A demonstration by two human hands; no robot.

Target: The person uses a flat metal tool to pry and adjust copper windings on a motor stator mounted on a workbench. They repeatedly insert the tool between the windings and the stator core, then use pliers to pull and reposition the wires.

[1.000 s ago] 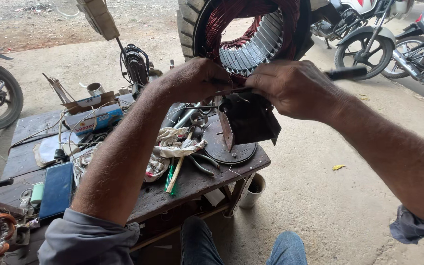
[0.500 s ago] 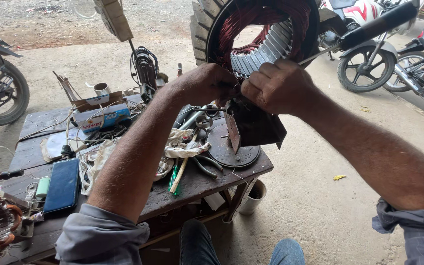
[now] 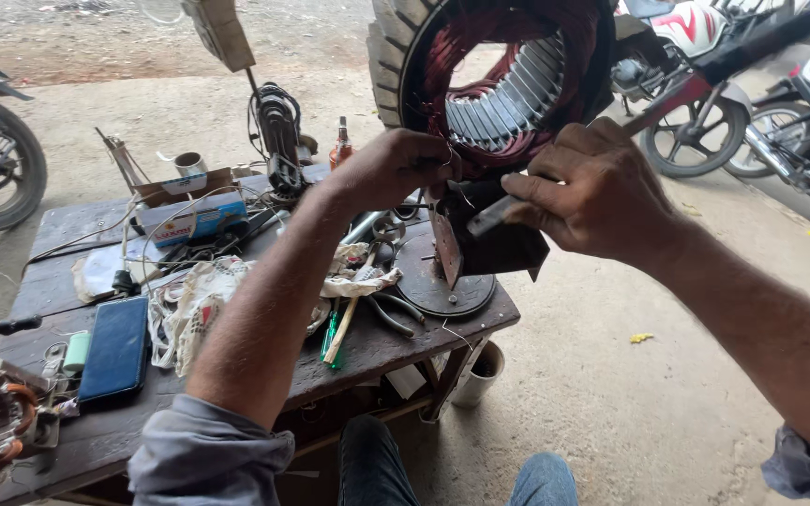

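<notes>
A big round metal motor shell with dark red wire coils inside (image 3: 508, 84) stands at the far right end of the old wooden bench (image 3: 96, 440). The left hand (image 3: 391, 169) pinches the coil wire at its lower rim. The right hand (image 3: 592, 192) is closed on a thin grey metal tool (image 3: 489, 215) just below it. A small open cardboard box (image 3: 189, 211) holds bits. A dark blue flat case (image 3: 116, 349), pliers (image 3: 386, 314) and crumpled bags (image 3: 189, 305) lie around.

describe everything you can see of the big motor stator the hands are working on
The motor stator is a large dark ring standing upright on a dark mount at the wooden table's far corner. Reddish-brown copper-looking windings line its inside, around pale slotted metal laminations. The left hand pinches at its lower winding; the right hand presses a thin grey tool against the same spot.
</notes>
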